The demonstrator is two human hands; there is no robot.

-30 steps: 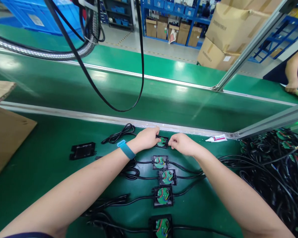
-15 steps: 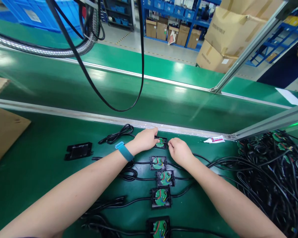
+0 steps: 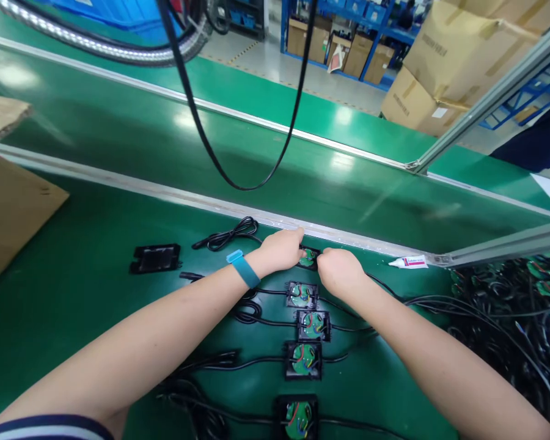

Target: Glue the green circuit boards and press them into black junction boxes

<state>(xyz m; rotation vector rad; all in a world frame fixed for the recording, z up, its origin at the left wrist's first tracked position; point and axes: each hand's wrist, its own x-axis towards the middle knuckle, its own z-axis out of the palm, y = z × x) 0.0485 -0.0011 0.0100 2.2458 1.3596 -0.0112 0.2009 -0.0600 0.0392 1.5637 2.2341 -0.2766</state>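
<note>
Left hand: fingers grip far housing; should brace it flat.
Right hand: fingers curled at opposite end, grasp unclear; probably best gentle, sparing circuit board.

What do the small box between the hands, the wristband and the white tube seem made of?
Box: probably black plastic, going by its dark, thin edges.
Wristband: matte teal, perhaps rubber or fabric; it curves smoothly and shows no glare.
Tube: smooth, printed white surface tapering to a nozzle; plastic or coated metal, I can't tell which.
</note>
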